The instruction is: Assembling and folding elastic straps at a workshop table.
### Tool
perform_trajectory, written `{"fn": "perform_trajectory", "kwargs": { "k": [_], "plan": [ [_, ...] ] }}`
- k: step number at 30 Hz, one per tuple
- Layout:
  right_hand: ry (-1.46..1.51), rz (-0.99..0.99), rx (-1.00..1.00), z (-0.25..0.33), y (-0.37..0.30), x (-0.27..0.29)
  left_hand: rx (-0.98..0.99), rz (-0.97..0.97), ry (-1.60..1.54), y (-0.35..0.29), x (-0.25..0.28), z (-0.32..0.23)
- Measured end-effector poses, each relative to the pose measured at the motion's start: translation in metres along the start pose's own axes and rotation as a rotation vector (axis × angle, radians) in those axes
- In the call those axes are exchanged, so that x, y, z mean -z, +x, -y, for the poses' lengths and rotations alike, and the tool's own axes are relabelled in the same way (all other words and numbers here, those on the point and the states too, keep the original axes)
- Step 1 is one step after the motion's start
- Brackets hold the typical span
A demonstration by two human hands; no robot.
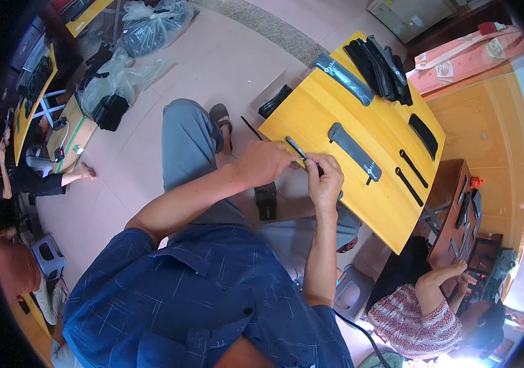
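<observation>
At the near left edge of the yellow table, my left hand [265,163] and my right hand [325,179] come close together. Both are closed on a narrow black strap [297,148], whose rounded end sticks up above the fingers. Part of it is hidden by the fingers. Just beyond my right hand lies a flat dark pouch [357,152] with small black tabs at its ends. Two black straps [409,187] rest side by side farther right, near a curved black piece [423,137]. Below my hands, a black strip [266,201] shows between my knees.
The yellow table [390,224] also bears a dark packaged pouch [344,80] and a pile of black pieces [379,69]. A clear bin [279,92] stands against its left side. Plastic bags [128,72] lie on the floor. Another person [421,316] works at lower right; others sit at left.
</observation>
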State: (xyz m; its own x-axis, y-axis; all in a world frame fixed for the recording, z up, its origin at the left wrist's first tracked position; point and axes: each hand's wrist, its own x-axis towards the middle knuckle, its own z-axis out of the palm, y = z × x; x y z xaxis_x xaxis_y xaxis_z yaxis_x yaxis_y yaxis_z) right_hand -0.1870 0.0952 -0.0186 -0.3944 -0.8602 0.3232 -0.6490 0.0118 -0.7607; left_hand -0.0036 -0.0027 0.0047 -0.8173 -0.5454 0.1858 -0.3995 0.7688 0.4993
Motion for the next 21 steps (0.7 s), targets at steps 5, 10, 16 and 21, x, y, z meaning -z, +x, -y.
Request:
{"fn": "perform_trajectory", "kwargs": {
  "k": [5, 10, 16, 21],
  "plan": [
    [-0.018, 0.003, -0.015, 0.0023, -0.0003, 0.0003, -0.023, -0.038, 0.012, -0.0005, 0.0012, -0.0022],
    [-0.005, -0.01, -0.018, 0.0001, -0.0007, -0.0008, -0.011, -0.053, 0.004, -0.001, -0.0007, -0.0017],
    [-0.01, -0.003, -0.014, 0.002, 0.0001, -0.0004, -0.005, -0.044, -0.007, -0.0014, -0.0014, -0.0003],
    [-0.002, -0.007, -0.017, -0.0012, -0.0009, -0.001, 0.004, -0.049, -0.005, 0.0004, 0.0035, -0.0031]
  ]
}}
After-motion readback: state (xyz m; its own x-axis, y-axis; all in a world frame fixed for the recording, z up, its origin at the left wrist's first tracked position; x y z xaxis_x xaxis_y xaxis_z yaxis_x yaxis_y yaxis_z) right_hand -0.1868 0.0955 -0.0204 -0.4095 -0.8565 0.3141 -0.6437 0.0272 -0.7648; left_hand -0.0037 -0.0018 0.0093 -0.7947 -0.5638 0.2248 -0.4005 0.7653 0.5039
